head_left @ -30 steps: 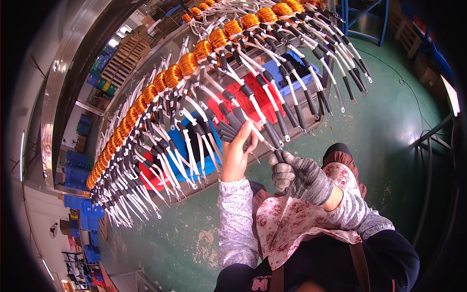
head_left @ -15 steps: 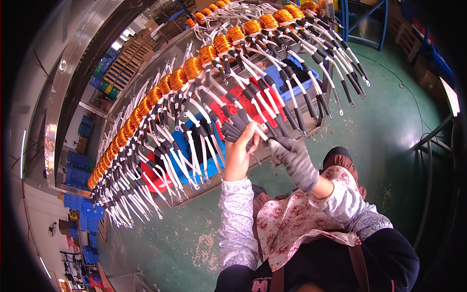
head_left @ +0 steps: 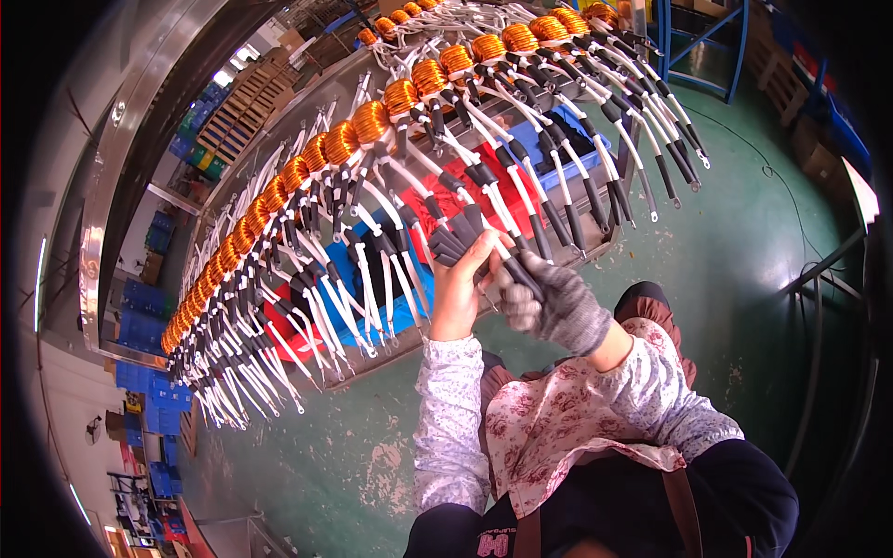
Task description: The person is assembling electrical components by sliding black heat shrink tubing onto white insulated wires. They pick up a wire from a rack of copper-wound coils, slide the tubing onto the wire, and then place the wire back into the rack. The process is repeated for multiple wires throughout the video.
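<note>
My bare left hand [head_left: 456, 296] is closed around a fan of short black sleeves [head_left: 456, 236], which look like heat-shrink tubing. My right hand [head_left: 562, 309], in a grey knit glove, has its fingers curled round a black sleeve [head_left: 523, 277] on a white cable [head_left: 500, 210]. The gloved fingers hide the cable's end. This cable hangs from a long row of copper-wound coils [head_left: 372, 121], from which many similar white leads with black sleeves and metal lugs fan out. Both hands are close together below the row, almost touching.
Under the leads, a metal table [head_left: 595, 249] carries red bins [head_left: 419, 200] and blue bins [head_left: 406, 312]. Green floor [head_left: 372, 465] lies in front. A blue steel rack [head_left: 699, 58] stands at the far right, and wooden pallets [head_left: 244, 113] at the far left.
My right hand has shifted slightly left, closer to my left hand. A black sleeve now shows at its fingers, where white cable showed before. My left hand still holds the bundle.
</note>
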Motion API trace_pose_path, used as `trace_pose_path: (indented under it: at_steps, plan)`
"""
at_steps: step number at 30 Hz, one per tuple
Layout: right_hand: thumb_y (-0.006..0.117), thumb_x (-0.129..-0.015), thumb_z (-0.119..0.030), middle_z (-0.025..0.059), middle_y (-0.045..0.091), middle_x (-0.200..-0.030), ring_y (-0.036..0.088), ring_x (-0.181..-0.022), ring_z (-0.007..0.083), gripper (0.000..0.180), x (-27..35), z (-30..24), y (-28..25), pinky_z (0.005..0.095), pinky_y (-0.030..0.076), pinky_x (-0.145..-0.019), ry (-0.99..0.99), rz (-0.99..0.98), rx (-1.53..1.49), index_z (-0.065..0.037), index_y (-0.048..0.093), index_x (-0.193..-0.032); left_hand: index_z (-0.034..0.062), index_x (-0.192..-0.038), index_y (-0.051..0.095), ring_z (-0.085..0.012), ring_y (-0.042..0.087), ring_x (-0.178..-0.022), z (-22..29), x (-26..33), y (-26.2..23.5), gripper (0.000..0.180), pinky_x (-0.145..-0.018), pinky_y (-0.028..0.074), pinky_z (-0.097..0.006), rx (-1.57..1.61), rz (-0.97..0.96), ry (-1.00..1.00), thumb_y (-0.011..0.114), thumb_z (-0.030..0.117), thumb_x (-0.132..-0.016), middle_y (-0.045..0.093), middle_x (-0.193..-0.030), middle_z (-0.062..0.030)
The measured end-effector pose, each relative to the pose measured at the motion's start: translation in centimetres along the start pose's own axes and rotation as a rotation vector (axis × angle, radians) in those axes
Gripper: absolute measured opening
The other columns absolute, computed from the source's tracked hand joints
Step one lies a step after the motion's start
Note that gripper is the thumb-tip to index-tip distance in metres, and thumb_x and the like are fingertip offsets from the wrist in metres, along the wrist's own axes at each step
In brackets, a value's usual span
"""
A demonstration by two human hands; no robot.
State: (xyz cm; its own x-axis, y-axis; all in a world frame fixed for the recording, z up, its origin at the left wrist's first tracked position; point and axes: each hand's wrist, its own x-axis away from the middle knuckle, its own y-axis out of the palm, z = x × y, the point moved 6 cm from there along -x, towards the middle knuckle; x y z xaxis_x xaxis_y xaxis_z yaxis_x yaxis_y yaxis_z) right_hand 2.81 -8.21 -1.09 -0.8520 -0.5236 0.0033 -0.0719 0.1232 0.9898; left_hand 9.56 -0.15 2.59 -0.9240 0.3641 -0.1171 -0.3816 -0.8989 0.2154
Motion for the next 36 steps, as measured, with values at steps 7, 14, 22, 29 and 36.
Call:
trace_pose_path:
  at_steps: [7, 14, 22, 29, 36]
  plan:
    - [0.046, -0.094, -0.041, -0.0024, 0.048, -0.072, 0.042, -0.059, 0.0097, 0.029, 0.5, -0.2, -1.3, 0.0264, 0.038, -0.059, -0.087, 0.075, 0.266, -0.012, 0.052, -0.091, 0.0023, -0.083, 0.062, -0.0046, 0.047, -0.05, -0.3, -0.5, 0.3, 0.02, -0.042, 0.03, -0.018, 0.008, -0.006, 0.018, 0.058, 0.021, -0.088, 0.061, -0.068, -0.0031]
    - [0.046, -0.095, -0.034, -0.0012, 0.052, -0.074, 0.051, -0.062, 0.0114, 0.025, -0.5, -0.8, -1.1, 0.0291, 0.045, -0.058, -0.086, 0.024, 0.155, -0.011, 0.054, -0.093, 0.0026, -0.094, 0.061, -0.0055, 0.046, -0.048, 0.0, 0.6, -0.5, 0.017, -0.042, 0.029, -0.019, 0.008, 0.025, 0.035, 0.058, 0.018, -0.089, 0.059, -0.066, -0.0024]
    - [0.042, -0.095, -0.042, -0.0023, 0.046, -0.068, 0.041, -0.056, 0.0099, 0.034, -0.4, -0.9, -2.0, 0.0251, 0.037, -0.056, -0.1, 0.135, 0.267, -0.011, 0.052, -0.087, 0.0013, -0.097, 0.057, -0.0057, 0.048, -0.053, -0.2, 3.9, -5.1, 0.018, -0.043, 0.03, -0.018, -0.218, 0.241, 0.077, 0.058, 0.017, -0.089, 0.06, -0.076, -0.0059]
    - [0.045, -0.091, -0.053, -0.0084, 0.042, -0.061, 0.033, -0.047, 0.0039, 0.046, 3.3, -1.6, -4.5, 0.0203, 0.031, -0.043, -0.099, 0.301, 0.693, -0.01, 0.06, -0.095, -0.0007, -0.103, 0.057, -0.0057, 0.043, -0.047, -1.7, 3.5, -4.6, 0.024, -0.04, 0.028, -0.019, -0.096, 0.16, -0.042, 0.058, 0.02, -0.09, 0.051, -0.062, -0.0005]
    - [0.046, -0.09, -0.054, -0.0047, 0.044, -0.072, 0.045, -0.061, 0.0058, 0.056, 5.6, 1.0, -3.3, 0.022, 0.045, -0.06, -0.214, 0.344, 1.075, -0.003, 0.06, -0.108, -0.0036, -0.098, 0.057, -0.0091, 0.044, -0.048, -0.9, 2.8, -3.0, 0.023, -0.041, 0.028, -0.02, 0.162, 0.122, -0.012, 0.055, 0.018, -0.092, 0.049, -0.063, -0.0016]
